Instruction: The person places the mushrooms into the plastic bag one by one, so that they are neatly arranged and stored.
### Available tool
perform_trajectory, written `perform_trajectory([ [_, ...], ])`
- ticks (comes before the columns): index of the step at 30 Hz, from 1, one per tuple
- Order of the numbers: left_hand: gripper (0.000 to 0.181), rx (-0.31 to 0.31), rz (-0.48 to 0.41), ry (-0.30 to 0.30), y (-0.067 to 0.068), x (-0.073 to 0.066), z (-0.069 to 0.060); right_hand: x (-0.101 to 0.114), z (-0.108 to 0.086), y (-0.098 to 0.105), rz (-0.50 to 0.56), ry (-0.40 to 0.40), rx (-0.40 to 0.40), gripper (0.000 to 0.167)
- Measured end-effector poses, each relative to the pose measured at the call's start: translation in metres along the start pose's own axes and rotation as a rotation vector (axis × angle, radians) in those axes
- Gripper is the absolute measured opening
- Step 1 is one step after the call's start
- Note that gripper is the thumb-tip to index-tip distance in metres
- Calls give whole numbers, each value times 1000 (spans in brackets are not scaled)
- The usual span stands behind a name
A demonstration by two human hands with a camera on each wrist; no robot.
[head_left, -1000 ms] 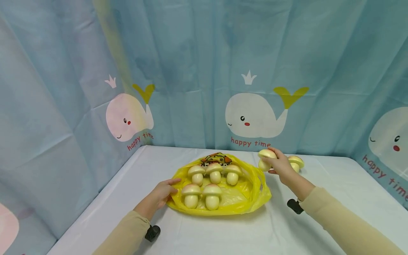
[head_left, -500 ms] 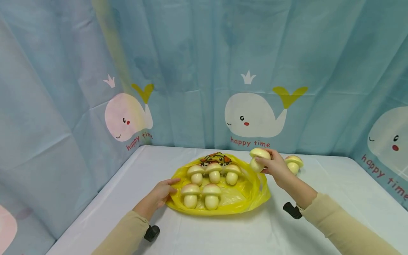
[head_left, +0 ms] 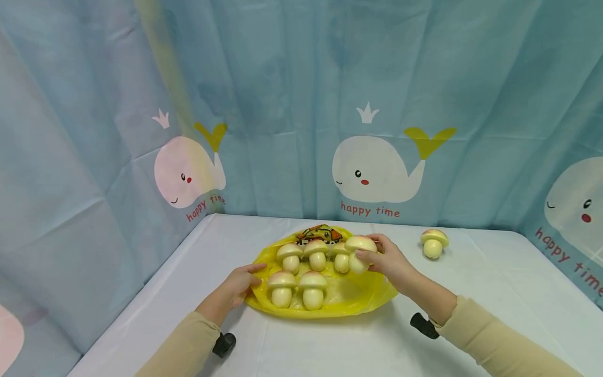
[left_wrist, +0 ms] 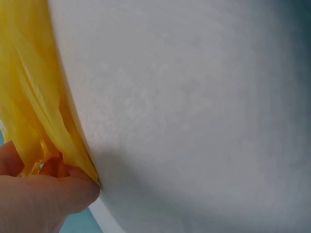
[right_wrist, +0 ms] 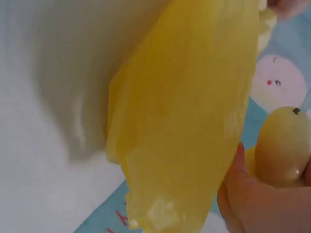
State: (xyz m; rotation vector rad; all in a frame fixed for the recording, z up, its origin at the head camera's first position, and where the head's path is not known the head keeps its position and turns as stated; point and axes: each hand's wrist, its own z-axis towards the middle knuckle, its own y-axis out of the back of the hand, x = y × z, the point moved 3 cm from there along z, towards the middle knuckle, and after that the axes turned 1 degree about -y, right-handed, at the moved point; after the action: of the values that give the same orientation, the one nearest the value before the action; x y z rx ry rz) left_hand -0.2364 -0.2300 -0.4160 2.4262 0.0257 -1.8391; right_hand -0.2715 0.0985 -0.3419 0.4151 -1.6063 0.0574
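My right hand (head_left: 395, 264) grips a toy mushroom (head_left: 360, 248) by its side, above the right part of a yellow plastic bag (head_left: 348, 309). The same mushroom (right_wrist: 282, 145) shows its rounded stem end in the right wrist view. Several cream mushrooms with pinkish caps stand in two rows on the opened bag; a front one (head_left: 313, 290) is near the middle, and the held one partly covers the back right one (head_left: 341, 256). At the bag's left edge my left hand (head_left: 237, 285) pinches the plastic (left_wrist: 43, 111) between thumb and fingers.
One more mushroom (head_left: 433, 243) stands apart on the white table (head_left: 306, 351), to the right behind my right hand. A blue curtain (head_left: 282, 78) with printed whales hangs behind the table's far edge.
My right hand has carried the mushroom leftward and slightly down, from beside the bag to over it. The left hand has stayed at the bag's edge.
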Motion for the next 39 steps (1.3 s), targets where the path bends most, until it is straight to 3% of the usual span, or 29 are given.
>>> perform_trajectory([
  [6, 54, 10, -1, -1, 0, -1, 0, -11, -2, -17, -106, -27, 30, 58],
  [13, 54, 13, 7, 0, 0, -2, 0, -24, -2, -33, -342, -43, 0, 61],
  [18, 55, 10, 7, 4, 0, -2, 0, -32, 1, -43, -435, -62, -15, 61],
  [27, 54, 3, 11, 7, 1, -2, 1, -35, 1, -56, -494, -21, -12, 62],
  [39, 53, 0, -3, 20, 0, -1, 1, -33, -4, -55, -476, -67, 24, 74],
])
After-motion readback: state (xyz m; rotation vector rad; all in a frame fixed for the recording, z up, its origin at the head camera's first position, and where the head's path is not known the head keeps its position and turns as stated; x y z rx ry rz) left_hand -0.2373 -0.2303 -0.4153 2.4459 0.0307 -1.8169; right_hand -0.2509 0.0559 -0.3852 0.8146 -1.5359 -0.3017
